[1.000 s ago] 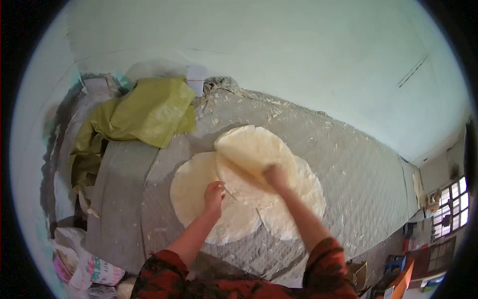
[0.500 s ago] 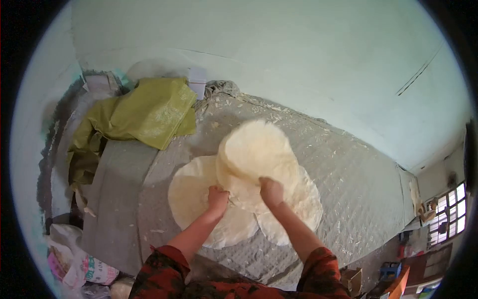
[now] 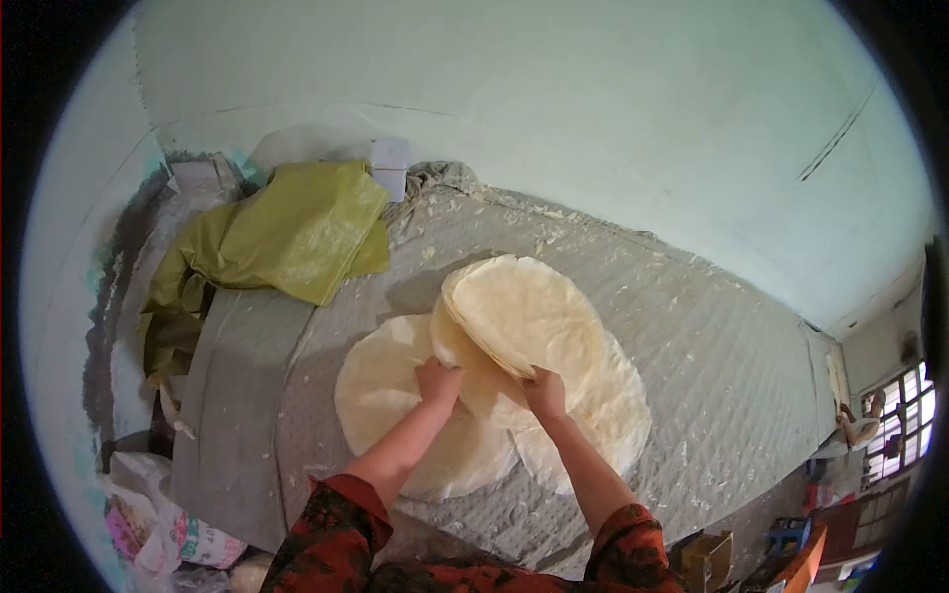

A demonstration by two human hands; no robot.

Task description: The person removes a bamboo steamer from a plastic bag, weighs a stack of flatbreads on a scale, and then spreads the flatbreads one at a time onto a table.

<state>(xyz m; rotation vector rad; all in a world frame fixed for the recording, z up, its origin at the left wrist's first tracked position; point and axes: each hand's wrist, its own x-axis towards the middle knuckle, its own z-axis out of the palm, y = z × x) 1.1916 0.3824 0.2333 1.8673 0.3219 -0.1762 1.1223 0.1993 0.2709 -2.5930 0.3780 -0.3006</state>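
Thin round cream-coloured sheets that look like flatbreads lie in overlapping piles on a grey quilted cover. My right hand (image 3: 546,395) is closed on the near edge of a raised stack of flatbreads (image 3: 529,311), which tilts over the others. My left hand (image 3: 438,381) is closed at the left edge of the flatbread just under that stack, its fingertips partly hidden. Beneath my left forearm spreads the left flatbread pile (image 3: 381,415). The right flatbread pile (image 3: 618,425) shows beside my right wrist.
The quilted cover (image 3: 722,366) is strewn with pale shreds. An olive-green plastic sack (image 3: 297,232) lies folded at the back left, beside a white box (image 3: 389,168). Plastic bags (image 3: 163,519) sit at lower left; a cardboard box (image 3: 707,560) stands at lower right.
My right hand has shifted slightly down and right. The raised stack has tipped toward the right, and its layered left edge now shows. My left hand has barely moved.
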